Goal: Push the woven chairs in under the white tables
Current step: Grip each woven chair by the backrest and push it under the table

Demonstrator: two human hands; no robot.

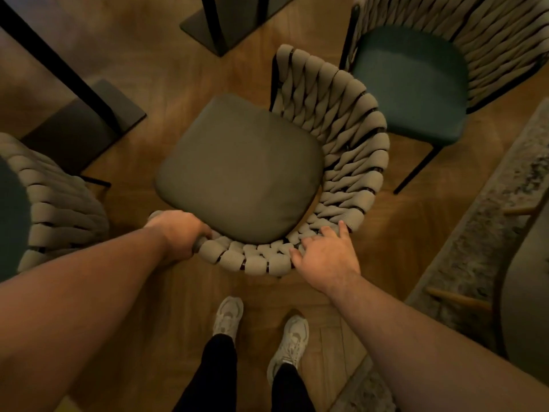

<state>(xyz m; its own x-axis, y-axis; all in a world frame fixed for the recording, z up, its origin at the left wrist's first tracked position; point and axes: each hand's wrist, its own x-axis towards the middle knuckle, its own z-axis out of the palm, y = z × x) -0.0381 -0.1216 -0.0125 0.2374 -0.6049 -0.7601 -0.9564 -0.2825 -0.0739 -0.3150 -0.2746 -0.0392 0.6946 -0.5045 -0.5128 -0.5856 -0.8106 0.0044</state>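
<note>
A woven chair [341, 135] with a beige rope back and an olive seat cushion [240, 171] stands on the wooden floor right in front of me. My left hand [178, 231] is closed around the left end of its woven back rail. My right hand [326, 257] rests on the right part of the rail, fingers curled over the rope, thumb spread. No white table top shows; only two black table pedestals [80, 93] [219, 22] are in view beyond the chair.
A second woven chair with a green seat [416, 84] stands at the upper right, a third woven chair [59, 203] at the left edge. A grey rug [481, 230] and another piece of furniture [528, 292] lie to the right. My feet [261, 331] stand behind the chair.
</note>
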